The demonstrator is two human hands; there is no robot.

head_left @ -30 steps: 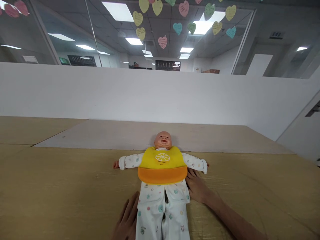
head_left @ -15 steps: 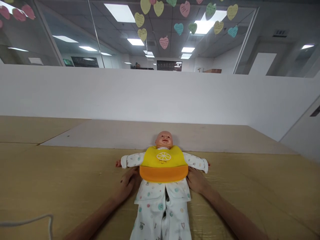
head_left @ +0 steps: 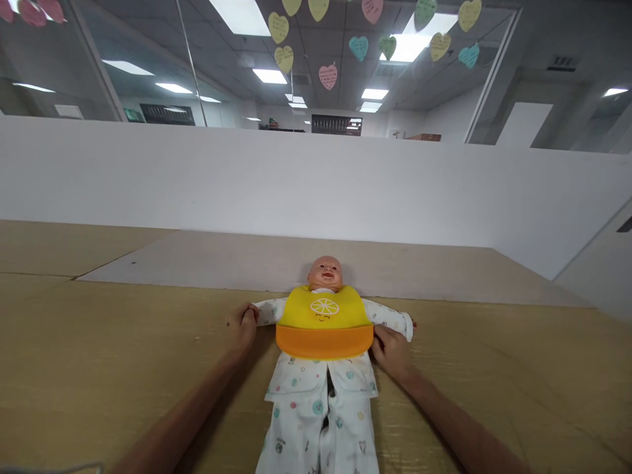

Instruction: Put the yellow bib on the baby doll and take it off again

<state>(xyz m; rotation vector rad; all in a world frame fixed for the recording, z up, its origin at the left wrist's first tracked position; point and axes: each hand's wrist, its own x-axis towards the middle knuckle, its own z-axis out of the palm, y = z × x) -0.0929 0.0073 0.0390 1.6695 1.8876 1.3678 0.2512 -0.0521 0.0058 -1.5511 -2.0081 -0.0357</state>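
A baby doll [head_left: 324, 273] lies on its back on the table, head away from me, arms spread. It wears white printed pajamas [head_left: 301, 415]. Over its chest is a yellow bib [head_left: 296, 308] with a citrus-slice face and an orange catch pocket [head_left: 324, 342]. My left hand [head_left: 241, 327] is closed around the end of the doll's sleeve at the left, hiding the cuff and the doll's hand there. With curled fingers, my right hand [head_left: 392, 351] pinches the right edge of the bib, just below the other sleeve [head_left: 388, 316]; its fingertips are partly hidden.
The brown tabletop [head_left: 123, 355] meets a pale grey board [head_left: 237, 260] behind the doll's head. Beyond stands a white wall [head_left: 296, 184] with glass above, dotted with heart-shaped notes [head_left: 328, 77]. A bit of white cable [head_left: 81, 468] shows at the bottom left.
My left hand has moved up and outward from beside the bib to the doll's sleeve end and closed on it. My right hand has shifted slightly up, staying at the bib's edge.
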